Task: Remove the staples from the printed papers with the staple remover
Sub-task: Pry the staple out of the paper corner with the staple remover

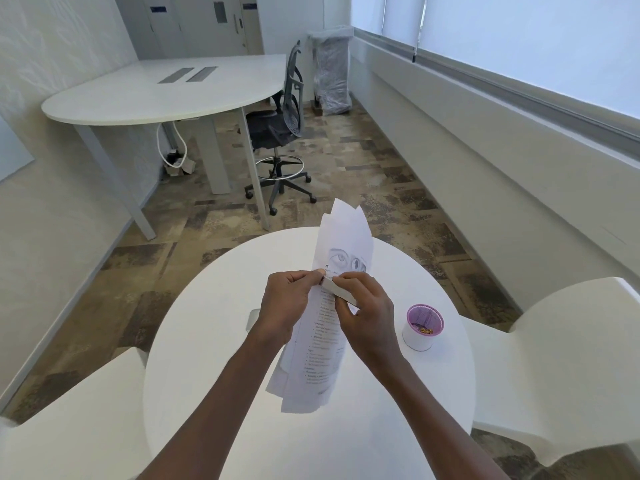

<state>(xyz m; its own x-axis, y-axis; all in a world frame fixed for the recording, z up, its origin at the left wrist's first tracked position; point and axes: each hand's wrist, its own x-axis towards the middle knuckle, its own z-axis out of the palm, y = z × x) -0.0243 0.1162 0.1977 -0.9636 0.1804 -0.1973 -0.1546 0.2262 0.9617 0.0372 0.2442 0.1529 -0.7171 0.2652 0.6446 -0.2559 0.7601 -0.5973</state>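
Observation:
A bent sheaf of printed papers (341, 244), with drawn eyes near the top and text lower down, is held upright over the round white table (207, 341). My left hand (287, 306) pinches the papers' left edge near the middle. My right hand (367, 317) grips a flat, pale staple remover (341, 293), whose dark tip meets the paper edge right beside my left thumb. The staple itself is too small to make out.
A white cup with a purple inside (423, 327) stands on the table to the right and holds several small golden bits. A grey flat object (254, 318) lies partly behind my left wrist. White chairs (568, 358) flank the table.

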